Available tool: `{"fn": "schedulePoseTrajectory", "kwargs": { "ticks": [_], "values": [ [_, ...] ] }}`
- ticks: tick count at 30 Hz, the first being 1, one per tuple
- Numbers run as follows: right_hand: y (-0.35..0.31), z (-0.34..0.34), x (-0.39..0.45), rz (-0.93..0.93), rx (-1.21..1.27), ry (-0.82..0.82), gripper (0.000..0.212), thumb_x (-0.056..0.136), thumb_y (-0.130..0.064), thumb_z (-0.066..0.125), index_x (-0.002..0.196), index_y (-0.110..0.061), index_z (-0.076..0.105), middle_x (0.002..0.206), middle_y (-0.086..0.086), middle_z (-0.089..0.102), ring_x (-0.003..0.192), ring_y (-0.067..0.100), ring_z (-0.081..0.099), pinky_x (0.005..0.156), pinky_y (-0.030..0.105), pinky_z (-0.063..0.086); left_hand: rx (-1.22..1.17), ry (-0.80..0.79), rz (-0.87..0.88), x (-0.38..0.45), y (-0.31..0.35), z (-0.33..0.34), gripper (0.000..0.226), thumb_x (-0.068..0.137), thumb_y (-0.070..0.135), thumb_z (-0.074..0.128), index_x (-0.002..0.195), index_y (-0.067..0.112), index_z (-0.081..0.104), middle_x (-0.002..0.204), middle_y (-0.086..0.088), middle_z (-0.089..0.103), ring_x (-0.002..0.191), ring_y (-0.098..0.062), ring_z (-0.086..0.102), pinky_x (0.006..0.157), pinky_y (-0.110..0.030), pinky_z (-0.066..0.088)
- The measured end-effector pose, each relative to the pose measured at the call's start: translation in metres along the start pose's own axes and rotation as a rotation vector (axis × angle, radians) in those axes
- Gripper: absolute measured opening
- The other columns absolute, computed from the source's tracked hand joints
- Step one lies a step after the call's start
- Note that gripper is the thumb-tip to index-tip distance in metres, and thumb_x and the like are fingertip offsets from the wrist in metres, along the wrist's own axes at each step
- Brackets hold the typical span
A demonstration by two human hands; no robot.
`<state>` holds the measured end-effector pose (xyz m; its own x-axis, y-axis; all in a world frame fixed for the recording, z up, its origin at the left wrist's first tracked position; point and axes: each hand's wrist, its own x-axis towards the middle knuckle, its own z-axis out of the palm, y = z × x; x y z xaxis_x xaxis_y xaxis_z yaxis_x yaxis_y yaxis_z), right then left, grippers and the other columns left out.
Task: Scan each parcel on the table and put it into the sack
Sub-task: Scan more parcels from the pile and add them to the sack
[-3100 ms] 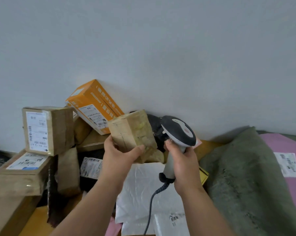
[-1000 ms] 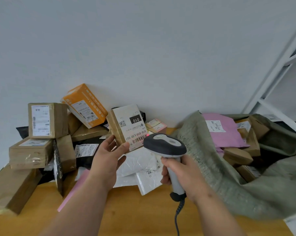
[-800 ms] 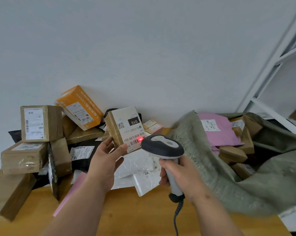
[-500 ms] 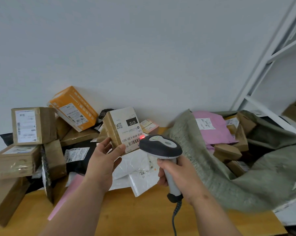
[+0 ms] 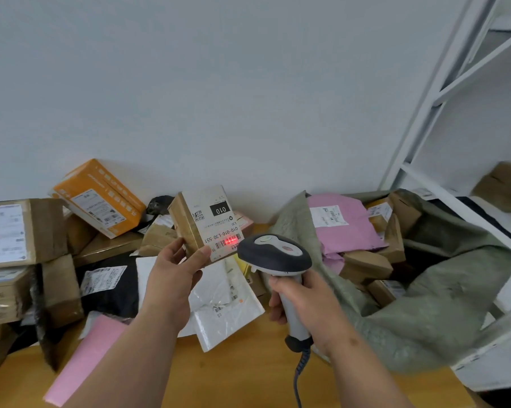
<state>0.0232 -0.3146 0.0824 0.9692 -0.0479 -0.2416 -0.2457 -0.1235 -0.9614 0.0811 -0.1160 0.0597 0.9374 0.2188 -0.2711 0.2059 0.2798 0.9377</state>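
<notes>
Small brown parcel (image 5: 202, 228) being held above table pile, label facing scanner (image 5: 274, 254), red beam lying on barcode. Left hand (image 5: 174, 275) pinching its lower corner; right hand (image 5: 304, 301) wrapping scanner handle. Keeping label steady, beam spanning whole barcode; sack (image 5: 439, 304) gaping open at right.

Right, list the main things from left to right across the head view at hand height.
Brown box with a white label → orange box → left hand holding the scanned parcel → scanner in the right hand → pink mailer in the green sack → white shelf frame.
</notes>
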Motion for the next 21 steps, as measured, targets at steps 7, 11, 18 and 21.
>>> {"fn": "schedulePoseTrajectory", "kwargs": {
  "ticks": [7, 11, 18, 21],
  "values": [
    [-0.001, -0.065, 0.014, -0.009, 0.181, 0.197, 0.009, 0.092, -0.018, 0.066, 0.099, -0.013, 0.067, 0.089, 0.009, 0.074, 0.065, 0.019, 0.070, 0.060, 0.030, 0.053, 0.079, -0.082, 0.057, -0.010, -0.005, 0.077, 0.060, 0.083, 0.022, 0.076, 0.137, 0.025, 0.050, 0.117, 0.005, 0.070, 0.110, -0.016, 0.066, 0.101, -0.043, 0.049],
    [0.001, -0.106, 0.025, -0.024, 0.268, 0.340, 0.011, 0.092, -0.023, 0.067, 0.099, -0.014, 0.068, 0.090, 0.007, 0.075, 0.062, 0.009, 0.071, 0.052, 0.021, 0.053, 0.133, -0.127, 0.098, -0.016, -0.009, 0.124, 0.064, 0.080, 0.018, 0.079, 0.136, 0.024, 0.048, 0.121, 0.005, 0.067, 0.113, -0.017, 0.064, 0.092, -0.036, 0.053],
    [0.012, -0.159, 0.045, -0.040, 0.324, 0.453, 0.011, 0.089, -0.031, 0.070, 0.097, -0.025, 0.068, 0.088, 0.003, 0.075, 0.086, 0.025, 0.073, 0.074, 0.040, 0.059, 0.352, -0.158, 0.106, -0.022, -0.025, 0.195, 0.064, 0.075, 0.029, 0.085, 0.125, 0.023, 0.046, 0.120, 0.004, 0.062, 0.109, -0.017, 0.063, 0.096, -0.045, 0.053],
    [0.016, -0.176, 0.052, -0.047, 0.368, 0.468, 0.024, 0.087, -0.038, 0.073, 0.108, -0.029, 0.066, 0.098, -0.002, 0.076, 0.090, 0.021, 0.074, 0.078, 0.042, 0.062, 0.437, -0.186, 0.078, -0.025, -0.026, 0.225, 0.060, 0.078, 0.036, 0.082, 0.123, 0.022, 0.045, 0.118, 0.004, 0.059, 0.106, -0.018, 0.061, 0.089, -0.039, 0.055]
  ]
}}
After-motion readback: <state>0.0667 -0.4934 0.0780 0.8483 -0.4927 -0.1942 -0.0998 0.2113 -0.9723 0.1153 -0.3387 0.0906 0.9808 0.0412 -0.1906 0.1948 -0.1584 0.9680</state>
